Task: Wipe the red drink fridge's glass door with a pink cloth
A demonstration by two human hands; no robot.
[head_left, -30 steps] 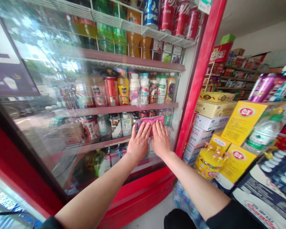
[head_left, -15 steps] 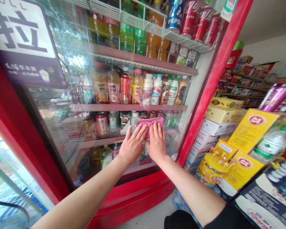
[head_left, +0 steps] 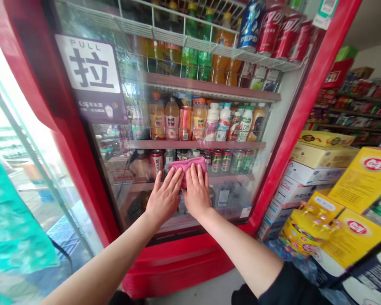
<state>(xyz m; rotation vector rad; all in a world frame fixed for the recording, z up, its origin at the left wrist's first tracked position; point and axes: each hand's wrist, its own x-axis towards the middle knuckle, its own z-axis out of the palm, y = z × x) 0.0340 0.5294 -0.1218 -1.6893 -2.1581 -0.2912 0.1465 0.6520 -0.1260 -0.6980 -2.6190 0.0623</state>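
A folded pink cloth (head_left: 188, 164) lies flat against the glass door (head_left: 228, 186) of a red-framed drinks cooler. My left hand (head_left: 165, 195) presses on the cloth's left part, fingertips on it and fingers stretched out. On its right part rests my right hand (head_left: 197, 188), fingers also extended and flat. The two hands are side by side, their thumbs close together. Behind the glass, bottles and cans stand on shelves; the lower shelf's cans are partly hidden by the cloth and hands.
A purple and white sign (head_left: 93, 78) is on the door's upper left. Stacked cartons (head_left: 311, 173) and yellow boxes (head_left: 362, 228) stand to the right of the cooler. Green-blue sheeting (head_left: 15, 224) hangs at the far left.
Both hands and the pink cloth have slid left across the glass together. The view has shifted, showing more of the cooler's left side and the whole sign.
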